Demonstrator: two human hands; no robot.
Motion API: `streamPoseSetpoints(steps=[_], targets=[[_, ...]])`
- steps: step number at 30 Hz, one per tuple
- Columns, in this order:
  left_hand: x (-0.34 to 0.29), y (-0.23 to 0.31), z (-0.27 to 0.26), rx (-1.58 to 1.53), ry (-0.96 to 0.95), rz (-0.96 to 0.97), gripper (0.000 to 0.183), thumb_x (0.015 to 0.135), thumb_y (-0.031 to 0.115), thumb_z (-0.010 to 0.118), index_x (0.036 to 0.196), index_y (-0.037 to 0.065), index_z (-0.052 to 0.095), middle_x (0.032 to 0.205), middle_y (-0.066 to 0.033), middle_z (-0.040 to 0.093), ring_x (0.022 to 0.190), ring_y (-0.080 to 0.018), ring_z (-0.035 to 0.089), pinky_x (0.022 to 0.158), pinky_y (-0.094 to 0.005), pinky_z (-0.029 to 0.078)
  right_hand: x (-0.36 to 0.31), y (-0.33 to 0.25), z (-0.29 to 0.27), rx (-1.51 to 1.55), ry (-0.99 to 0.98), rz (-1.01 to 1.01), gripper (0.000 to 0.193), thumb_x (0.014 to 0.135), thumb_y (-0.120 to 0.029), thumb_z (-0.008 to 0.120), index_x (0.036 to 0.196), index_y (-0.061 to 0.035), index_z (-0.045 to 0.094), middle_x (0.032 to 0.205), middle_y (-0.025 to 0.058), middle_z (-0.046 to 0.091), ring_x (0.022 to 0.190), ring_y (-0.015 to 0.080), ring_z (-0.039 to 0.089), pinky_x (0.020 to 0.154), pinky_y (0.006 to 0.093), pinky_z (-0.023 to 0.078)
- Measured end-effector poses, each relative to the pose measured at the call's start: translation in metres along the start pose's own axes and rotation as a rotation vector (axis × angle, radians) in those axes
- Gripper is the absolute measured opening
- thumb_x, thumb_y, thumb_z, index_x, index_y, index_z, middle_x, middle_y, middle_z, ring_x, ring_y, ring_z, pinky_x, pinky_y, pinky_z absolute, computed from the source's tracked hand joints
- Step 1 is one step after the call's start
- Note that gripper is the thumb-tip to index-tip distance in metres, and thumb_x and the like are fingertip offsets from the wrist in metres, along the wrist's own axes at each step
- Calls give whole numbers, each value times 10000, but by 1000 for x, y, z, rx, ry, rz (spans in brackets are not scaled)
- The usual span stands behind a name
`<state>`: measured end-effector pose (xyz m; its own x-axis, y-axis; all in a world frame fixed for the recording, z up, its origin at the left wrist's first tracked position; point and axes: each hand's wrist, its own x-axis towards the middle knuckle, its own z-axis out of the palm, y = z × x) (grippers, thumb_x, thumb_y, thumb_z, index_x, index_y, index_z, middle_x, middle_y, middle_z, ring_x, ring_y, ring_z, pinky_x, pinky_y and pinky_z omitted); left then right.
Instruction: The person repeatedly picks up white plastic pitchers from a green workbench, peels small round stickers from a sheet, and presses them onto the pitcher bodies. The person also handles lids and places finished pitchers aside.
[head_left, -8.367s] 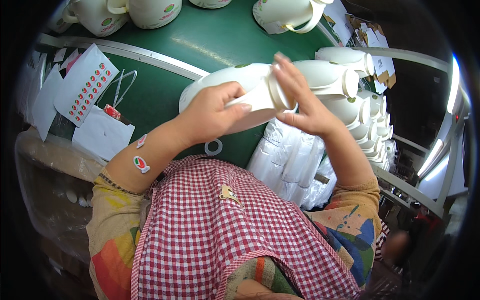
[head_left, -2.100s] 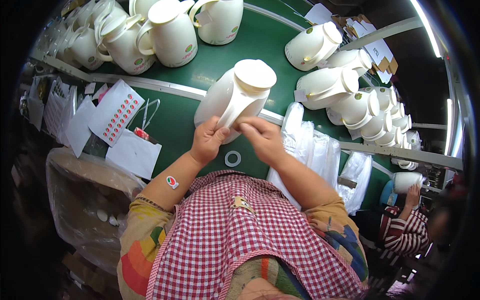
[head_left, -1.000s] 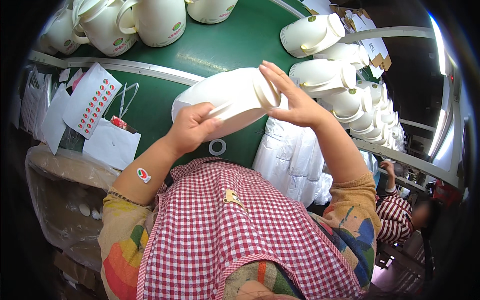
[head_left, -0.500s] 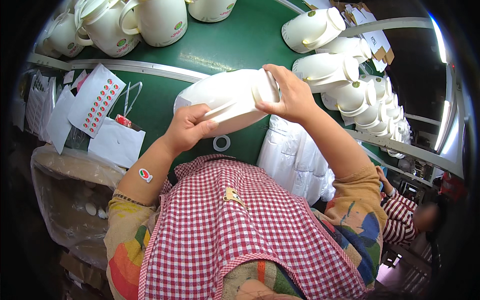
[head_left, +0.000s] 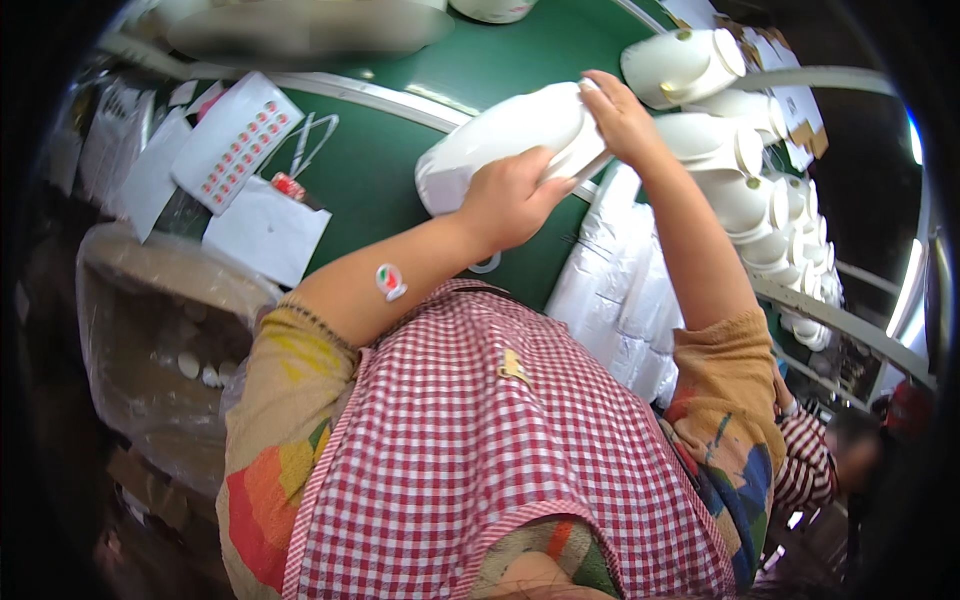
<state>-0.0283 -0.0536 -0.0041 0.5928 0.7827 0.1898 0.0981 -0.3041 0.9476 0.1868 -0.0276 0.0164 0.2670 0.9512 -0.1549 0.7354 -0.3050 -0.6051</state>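
Observation:
A white jug [head_left: 475, 140] lies tilted in my hands above the green work surface, its top end pointing right. My left hand [head_left: 512, 198] is closed around the near side, by the handle, which its fingers mostly hide. At the top end my right hand [head_left: 622, 118] grips the lid area, thumb hidden behind the jug. A small red and green sticker [head_left: 390, 282] is on my left forearm. Partly behind that forearm, a white ring [head_left: 487, 265] lies on the surface.
More white jugs [head_left: 675, 68] lie on their sides along the right. Smeared white shapes [head_left: 310, 32] cross the upper left beyond a metal rail [head_left: 340, 88]. A sticker sheet [head_left: 237, 145], plastic-lined box [head_left: 130, 265] and clear bags [head_left: 625, 290] are nearby. Another person's striped sleeve [head_left: 806, 445] shows at right.
My left hand has slid toward the jug's top end, closer to my right hand. The jug sits farther right and higher in the view, and the whole scene has shifted.

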Motion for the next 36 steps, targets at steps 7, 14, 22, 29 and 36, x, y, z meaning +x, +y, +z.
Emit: streamPoseSetpoints(steps=[7, 14, 22, 29, 36], targets=[[17, -10, 22, 171, 94, 66, 327, 858, 348, 584, 894, 23, 562, 741, -178, 616, 666, -367, 583, 637, -426, 476, -98, -135, 21, -130, -160, -844, 225, 734, -205, 668, 933, -99, 669, 974, 56, 627, 948, 261, 553, 870, 399, 386], [33, 21, 19, 171, -47, -211, 336, 843, 344, 587, 857, 10, 560, 748, -210, 626, 676, -391, 592, 615, -447, 465, -122, -142, 48, -81, -235, -799, 136, 724, -182, 650, 829, -97, 672, 858, 30, 590, 874, 216, 551, 836, 361, 379], [44, 8, 35, 100, 9, -148, 291, 826, 289, 605, 826, 2, 558, 738, -191, 627, 644, -348, 592, 622, -428, 465, -127, -137, 48, 10, -161, -823, 71, 690, -90, 672, 734, -98, 617, 822, 21, 572, 862, 218, 546, 817, 355, 382], [71, 7, -21, -632, -157, -632, 193, 874, 76, 530, 1019, -51, 518, 908, -158, 612, 750, -228, 614, 664, -370, 535, -122, -80, -7, 651, -10, -256, 55, 785, -2, 635, 839, 2, 624, 831, 63, 649, 793, 156, 596, 742, 281, 466], [74, -9, -12, -733, -14, -816, 211, 924, 77, 489, 1093, -47, 505, 953, -138, 605, 831, -219, 619, 738, -351, 536, -122, -17, 34, 733, -371, 253, 83, 802, -80, 651, 844, -8, 652, 750, 33, 641, 654, 95, 549, 612, 234, 455]])
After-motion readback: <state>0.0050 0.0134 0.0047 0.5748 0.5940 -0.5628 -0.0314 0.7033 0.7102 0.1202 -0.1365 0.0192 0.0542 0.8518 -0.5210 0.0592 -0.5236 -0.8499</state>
